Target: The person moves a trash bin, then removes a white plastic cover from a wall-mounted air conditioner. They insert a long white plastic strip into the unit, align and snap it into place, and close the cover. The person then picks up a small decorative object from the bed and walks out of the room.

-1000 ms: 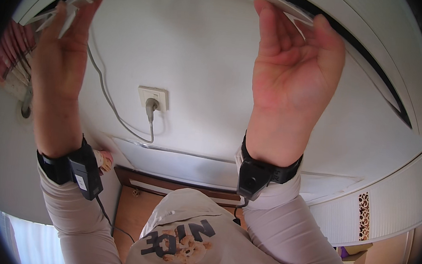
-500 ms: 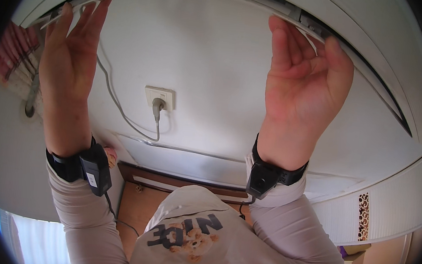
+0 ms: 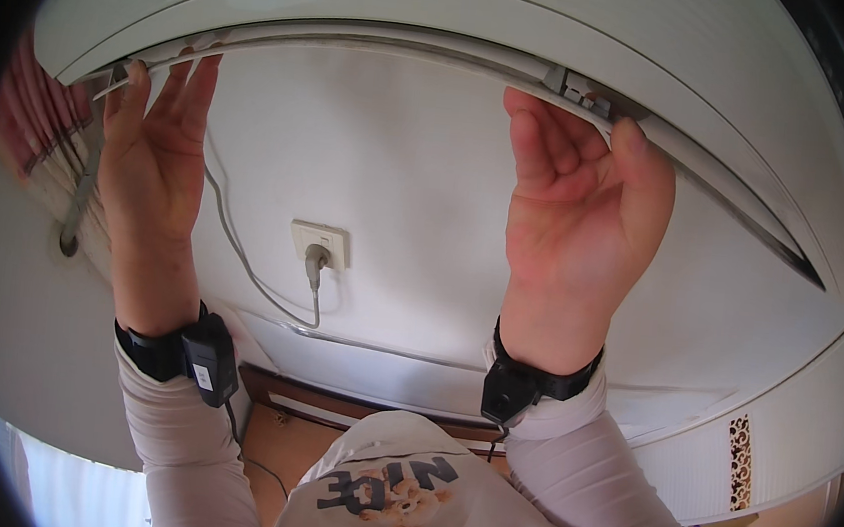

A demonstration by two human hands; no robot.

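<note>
A white wall-mounted air conditioner (image 3: 384, 4) arches across the top of the picture. Along its underside runs a long, thin white flap (image 3: 371, 48), set slightly apart from the housing at the dark outlet slot. Near its left end, my left hand (image 3: 158, 155) pinches the flap, thumb in front and fingertips behind it. Palm turned toward me, my right hand (image 3: 582, 212) grips the same flap right of the middle. Just above that hand, small pale plastic parts (image 3: 583, 89) show inside the slot. The tips of several fingers are hidden by the flap.
A wall socket (image 3: 320, 245) holds a grey plug (image 3: 315, 262), whose cord (image 3: 242, 260) rises behind my left hand. At the left hang pinkish cloth folds (image 3: 45, 120) and a pipe (image 3: 78, 198) entering the wall. A white panel with a patterned strip (image 3: 741, 462) stands lower right.
The view has tilted upward, so more of the air conditioner's housing shows and everything sits lower. Both hands keep their grip on the flap, appearing slightly closer together.
</note>
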